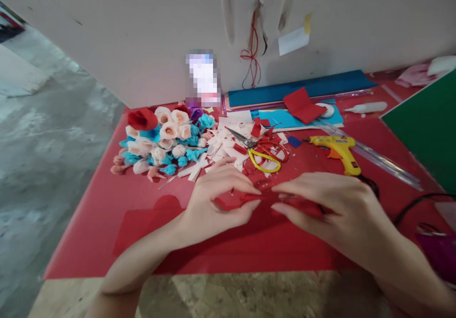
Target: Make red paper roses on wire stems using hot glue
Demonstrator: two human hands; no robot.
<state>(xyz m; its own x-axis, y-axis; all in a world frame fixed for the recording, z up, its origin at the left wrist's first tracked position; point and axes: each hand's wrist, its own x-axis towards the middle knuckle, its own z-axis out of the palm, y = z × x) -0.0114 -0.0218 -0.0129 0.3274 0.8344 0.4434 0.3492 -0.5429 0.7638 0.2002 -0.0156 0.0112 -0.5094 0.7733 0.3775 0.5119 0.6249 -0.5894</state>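
Between the fingertips of my left hand (pixel 217 199) is a narrow, rolled or folded red paper piece (pixel 254 197). My right hand (pixel 335 204) pinches toward the piece's other end, where its thin tip runs in between thumb and fingers and is blurred. Both hands hover over the red tabletop (pixel 199 256). Just beyond them lie scissors (pixel 263 159) with yellow and red handles, blades apart. Flat red paper pieces (pixel 142 227) rest on the table left of my left wrist.
Paper flowers (pixel 167 139) in white, blue, peach and red are heaped at the left, beside white paper scraps (pixel 224 139). A yellow glue gun (pixel 337 151) and clear glue sticks (pixel 377 159) lie right. Behind are a blurred phone (pixel 204 78), blue paper (pixel 299 90) and a white bottle (pixel 366 108).
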